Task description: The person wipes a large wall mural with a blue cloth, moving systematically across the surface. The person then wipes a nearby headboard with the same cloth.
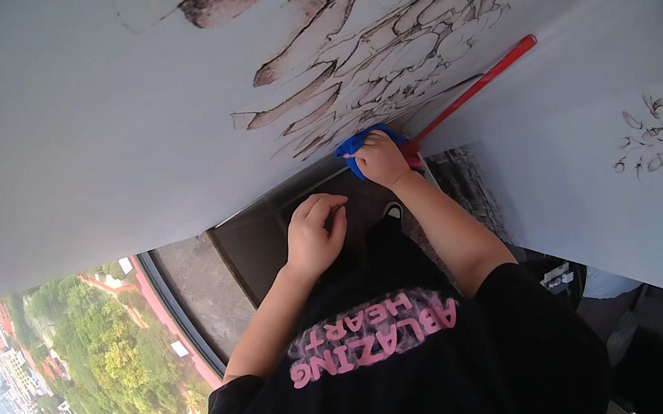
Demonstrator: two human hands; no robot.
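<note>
My right hand [382, 160] grips a blue cloth [363, 139] low against the white wall [60, 141], close to the corner. Folds of the cloth stick out past my fingers, and part of it is hidden under the hand. My left hand [318, 236] hangs in front of my body, loosely curled and holding nothing. A small gap shows between its thumb and fingers. Next to my right hand, a red stick-like handle [474, 90] leans in the corner; its lower end is partly covered by that hand.
Dark plant-like drawings [372, 60] run along the wall. On the left, a window [104, 353] looks down on trees and buildings, beside a grey stone-like sill [196, 290]. A dark panel [250, 238] lies below the wall. My shoe [394, 212] shows near the corner. Another white surface [593, 181] stands at right.
</note>
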